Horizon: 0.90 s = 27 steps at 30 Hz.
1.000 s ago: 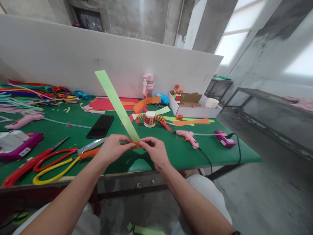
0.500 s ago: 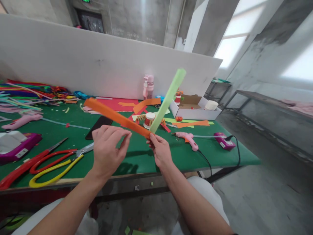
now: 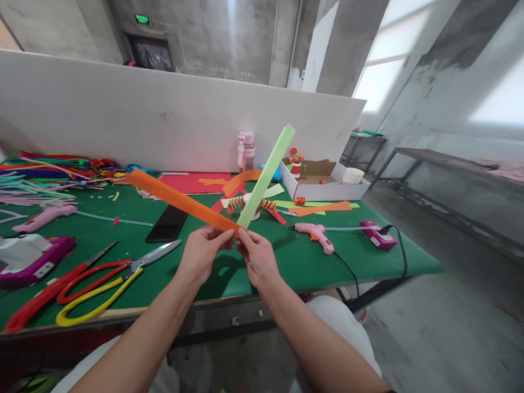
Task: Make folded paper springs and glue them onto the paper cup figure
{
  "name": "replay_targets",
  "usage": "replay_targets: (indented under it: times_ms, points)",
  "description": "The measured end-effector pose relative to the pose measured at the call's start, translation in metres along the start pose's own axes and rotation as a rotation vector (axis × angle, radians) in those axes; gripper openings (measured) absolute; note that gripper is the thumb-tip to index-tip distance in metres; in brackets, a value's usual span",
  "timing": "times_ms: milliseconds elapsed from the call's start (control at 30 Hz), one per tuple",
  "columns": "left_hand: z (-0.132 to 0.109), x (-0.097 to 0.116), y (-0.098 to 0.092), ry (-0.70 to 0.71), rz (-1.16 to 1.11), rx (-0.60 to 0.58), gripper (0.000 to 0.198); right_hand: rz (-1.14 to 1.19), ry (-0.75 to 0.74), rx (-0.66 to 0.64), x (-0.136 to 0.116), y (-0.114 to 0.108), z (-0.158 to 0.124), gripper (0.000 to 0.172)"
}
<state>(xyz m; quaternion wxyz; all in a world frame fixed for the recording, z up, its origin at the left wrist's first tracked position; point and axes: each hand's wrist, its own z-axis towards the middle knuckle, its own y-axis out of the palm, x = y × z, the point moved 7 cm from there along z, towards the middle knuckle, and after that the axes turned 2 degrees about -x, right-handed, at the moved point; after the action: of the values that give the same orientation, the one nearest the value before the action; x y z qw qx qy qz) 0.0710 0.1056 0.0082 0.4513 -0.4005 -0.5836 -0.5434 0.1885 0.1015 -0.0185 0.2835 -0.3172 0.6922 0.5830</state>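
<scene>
My left hand (image 3: 202,256) and my right hand (image 3: 257,257) pinch the joined corner of two paper strips just above the near edge of the green table (image 3: 356,256). An orange strip (image 3: 180,201) runs up and to the left from the pinch. A light green strip (image 3: 267,174) runs up and to the right. The two strips meet at my fingertips in a V shape. Both hands are closed on that corner.
Scissors with red and yellow handles (image 3: 82,284) lie at the left, a black phone (image 3: 167,224) beyond my hands. A pink glue gun (image 3: 315,234) with its cord lies at the right. A paper cup with folded strips (image 3: 250,204), a white box (image 3: 323,183), pipe cleaners (image 3: 49,169).
The green strip swung from leaning left to leaning right, and the orange strip came up into view to the left. My left hand let go for a moment and now pinches the corner again.
</scene>
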Motion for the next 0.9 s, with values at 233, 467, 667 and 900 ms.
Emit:
replay_targets:
  times_ms: [233, 467, 667, 900]
  points:
    - [0.0, -0.016, 0.004, -0.136, -0.212, 0.011, 0.037, -0.052, -0.104, -0.01, -0.002, -0.002, 0.006, 0.024]
    - [-0.001, -0.01, 0.001, -0.088, -0.063, 0.009, 0.044, -0.053, -0.107, -0.023, -0.001, 0.001, 0.004, 0.023]
    - [-0.001, -0.011, 0.004, -0.079, -0.027, 0.003, 0.044, 0.011, -0.056, -0.015, -0.002, -0.001, 0.003, 0.025]
    - [-0.002, -0.009, 0.001, -0.087, -0.001, 0.012, 0.047, -0.099, -0.065, -0.098, -0.005, -0.003, 0.007, 0.022]
